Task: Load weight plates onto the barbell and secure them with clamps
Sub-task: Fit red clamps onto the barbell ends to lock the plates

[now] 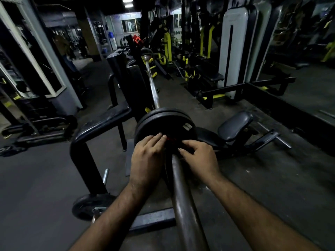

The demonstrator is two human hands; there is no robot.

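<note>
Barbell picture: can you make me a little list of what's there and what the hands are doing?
place: dim gym
barbell: runs away from the viewer, near sleeve bare
plates: black, at least two, on the near end
clamp: red, against the outer plate, mostly hidden
left hand: fingers on the clamp
right hand: fingers curled at the clamp
spare plate: on the floor, left

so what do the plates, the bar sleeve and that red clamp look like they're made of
Plates: matte black, probably rubber-coated or painted iron; the dull, scuffed surface leaves it open.
Bar sleeve: bare metal, likely steel, dark and worn with a faint sheen.
Red clamp: mostly hidden between the left hand and right hand; the bright colour hints at plastic, but I can't tell.
</note>
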